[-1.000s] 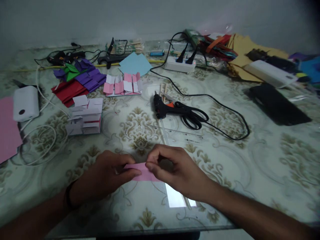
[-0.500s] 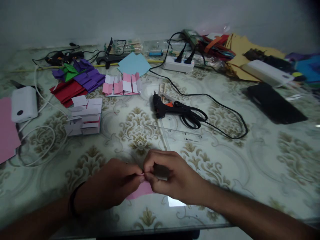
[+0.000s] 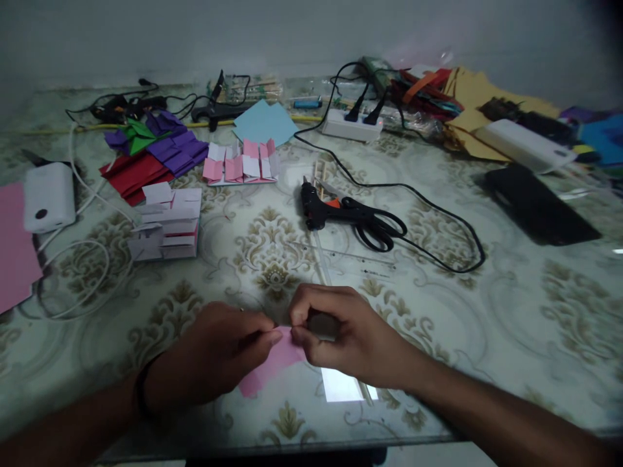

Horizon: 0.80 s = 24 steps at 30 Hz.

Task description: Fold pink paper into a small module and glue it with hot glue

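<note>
Pink paper (image 3: 272, 363) sits pinched between both hands — left hand (image 3: 214, 357) and right hand (image 3: 341, 337) closed on its upper edge, low over the patterned table (image 3: 487, 311). Beyond lie black scissors (image 3: 374, 227) and a glue gun (image 3: 314, 207).

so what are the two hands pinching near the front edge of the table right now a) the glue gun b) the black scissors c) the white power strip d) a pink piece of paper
d: the left hand and right hand meet fingertip to fingertip on the pink piece of paper, while the scissors, glue gun and power strip lie untouched farther back on the table.
</note>
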Each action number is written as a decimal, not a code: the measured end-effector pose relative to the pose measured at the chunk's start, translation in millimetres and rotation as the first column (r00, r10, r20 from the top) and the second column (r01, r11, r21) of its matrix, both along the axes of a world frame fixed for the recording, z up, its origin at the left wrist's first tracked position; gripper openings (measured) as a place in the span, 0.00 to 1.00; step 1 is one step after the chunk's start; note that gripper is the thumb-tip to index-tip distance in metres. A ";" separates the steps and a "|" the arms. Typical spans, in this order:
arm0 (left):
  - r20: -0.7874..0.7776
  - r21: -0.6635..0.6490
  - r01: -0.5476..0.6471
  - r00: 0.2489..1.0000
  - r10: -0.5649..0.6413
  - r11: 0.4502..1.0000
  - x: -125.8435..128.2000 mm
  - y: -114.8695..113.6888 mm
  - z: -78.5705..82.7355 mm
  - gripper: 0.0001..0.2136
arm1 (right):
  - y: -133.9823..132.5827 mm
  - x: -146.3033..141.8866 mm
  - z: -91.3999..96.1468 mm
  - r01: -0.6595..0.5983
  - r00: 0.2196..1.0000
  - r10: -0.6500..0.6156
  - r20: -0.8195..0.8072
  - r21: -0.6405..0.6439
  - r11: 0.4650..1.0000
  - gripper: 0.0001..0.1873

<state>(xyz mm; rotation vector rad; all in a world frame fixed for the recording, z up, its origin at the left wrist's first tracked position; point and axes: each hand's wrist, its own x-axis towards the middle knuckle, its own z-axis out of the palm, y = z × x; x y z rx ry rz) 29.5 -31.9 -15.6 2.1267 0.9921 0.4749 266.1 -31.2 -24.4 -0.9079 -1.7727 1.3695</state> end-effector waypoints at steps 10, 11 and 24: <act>0.112 -0.277 -0.163 0.973 0.200 0.947 -6.0 11.4 4.9 0.21 | 8.0 11.8 5.8 0.123 0.992 -0.121 0.024 -0.080 0.989 0.05; 0.113 -0.304 -0.182 0.968 0.225 0.935 -5.1 11.6 4.3 0.21 | 6.9 9.7 5.4 0.129 0.992 -0.129 0.009 -0.111 0.985 0.04; 0.157 -0.382 -0.200 0.948 0.277 0.902 0.5 6.1 -5.1 0.04 | -2.0 -2.8 -4.9 0.060 0.998 -0.051 0.039 -0.293 0.954 0.07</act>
